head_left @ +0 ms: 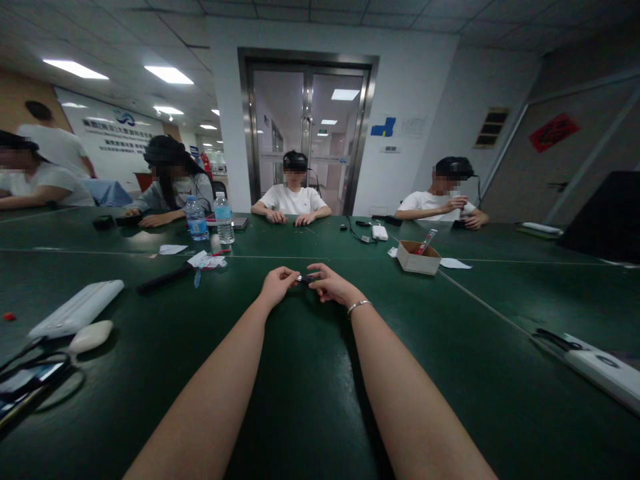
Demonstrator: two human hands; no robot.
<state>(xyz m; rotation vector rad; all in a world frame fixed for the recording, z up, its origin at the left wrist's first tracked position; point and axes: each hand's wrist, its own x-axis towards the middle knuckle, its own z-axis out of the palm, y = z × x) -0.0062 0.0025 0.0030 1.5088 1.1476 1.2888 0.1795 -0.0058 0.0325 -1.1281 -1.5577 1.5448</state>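
I see a small dark object (305,279), too small to identify, pinched between both grips just above the green desk (310,400). My left hand (278,284) and right hand (331,285) each close fingertips on it. Beyond my right grip sits a cardboard box (417,259).

Small dark object (305,279), metallic glint, lying level, just above green table.
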